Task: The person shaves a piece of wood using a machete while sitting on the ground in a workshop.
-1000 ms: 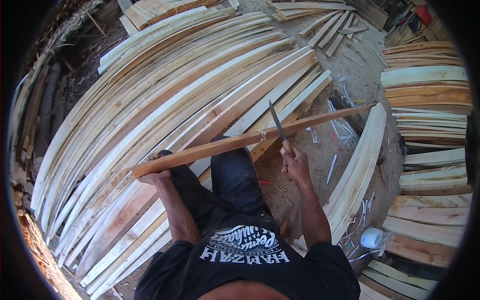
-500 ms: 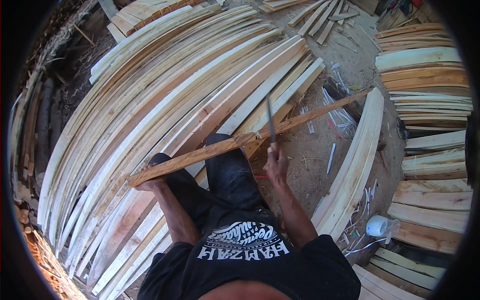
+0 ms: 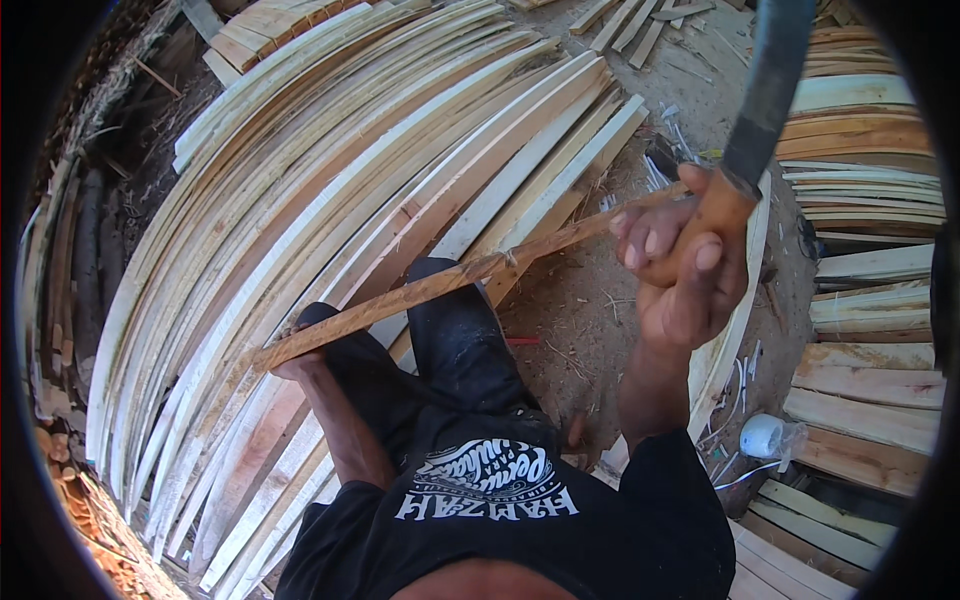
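Note:
My right hand (image 3: 690, 260) is raised high toward the camera, closed around the wooden handle of a machete (image 3: 768, 100). Its dark blade points up and runs out of view at the top. My left hand (image 3: 300, 362) grips the near-left end of a long, narrow wooden strip (image 3: 400, 305). The strip slants across above my knees toward the far right, where my right hand hides part of it. A rough, splintered notch shows about midway along it. The blade is apart from the strip.
Many long pale planks (image 3: 300, 200) lie stacked to the left and ahead, close to my legs. More bundled boards (image 3: 860, 290) line the right side. A white roll (image 3: 762, 437) in clear plastic sits at the lower right. Shavings and white strips litter the dirt floor (image 3: 580, 330).
My right hand has swung up and to the right, lifting the machete away from the strip and closer to the camera. My left hand and the strip have barely moved.

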A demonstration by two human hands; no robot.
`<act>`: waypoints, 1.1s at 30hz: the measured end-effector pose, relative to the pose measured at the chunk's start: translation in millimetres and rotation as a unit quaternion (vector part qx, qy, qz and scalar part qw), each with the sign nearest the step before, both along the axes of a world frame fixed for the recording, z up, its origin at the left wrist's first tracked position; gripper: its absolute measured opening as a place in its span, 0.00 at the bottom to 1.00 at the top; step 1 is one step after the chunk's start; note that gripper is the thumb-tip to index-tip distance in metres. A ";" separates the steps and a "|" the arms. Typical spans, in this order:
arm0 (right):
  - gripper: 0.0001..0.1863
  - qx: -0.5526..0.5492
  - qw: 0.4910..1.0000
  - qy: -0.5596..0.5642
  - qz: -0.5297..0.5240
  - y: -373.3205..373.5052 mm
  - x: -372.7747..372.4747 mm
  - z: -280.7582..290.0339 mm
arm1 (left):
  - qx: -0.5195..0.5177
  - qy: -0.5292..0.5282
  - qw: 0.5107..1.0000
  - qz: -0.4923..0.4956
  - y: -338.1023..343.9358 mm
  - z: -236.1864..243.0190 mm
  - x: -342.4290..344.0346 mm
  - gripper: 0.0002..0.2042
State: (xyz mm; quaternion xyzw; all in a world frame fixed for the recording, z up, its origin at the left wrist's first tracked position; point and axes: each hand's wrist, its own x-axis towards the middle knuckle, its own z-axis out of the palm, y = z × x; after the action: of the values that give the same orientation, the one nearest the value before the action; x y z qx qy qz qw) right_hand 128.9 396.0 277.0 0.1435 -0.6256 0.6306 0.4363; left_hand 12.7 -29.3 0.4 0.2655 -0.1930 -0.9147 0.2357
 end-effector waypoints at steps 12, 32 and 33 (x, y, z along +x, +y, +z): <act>0.16 -0.209 0.793 -0.566 0.084 4.1 5.0 -148.9 | 0.002 0.013 1.000 0.001 4.1 0.1 -5.0 0.25; 0.17 -0.201 0.966 -0.160 0.007 5.7 4.4 -53.2 | 0.016 -0.004 1.000 -0.009 -10.4 -9.4 -5.2 0.24; 0.17 -0.201 0.966 -0.160 0.006 5.3 3.2 -52.9 | 0.005 -0.014 1.000 -0.005 -7.3 -6.9 -7.5 0.24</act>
State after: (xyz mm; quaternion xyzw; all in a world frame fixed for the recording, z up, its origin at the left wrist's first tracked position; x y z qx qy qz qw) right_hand 132.1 401.3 224.1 -0.0462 -0.5470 0.7607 0.3464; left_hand 5.2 -36.5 -6.5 0.2780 -0.1930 -0.9132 0.2270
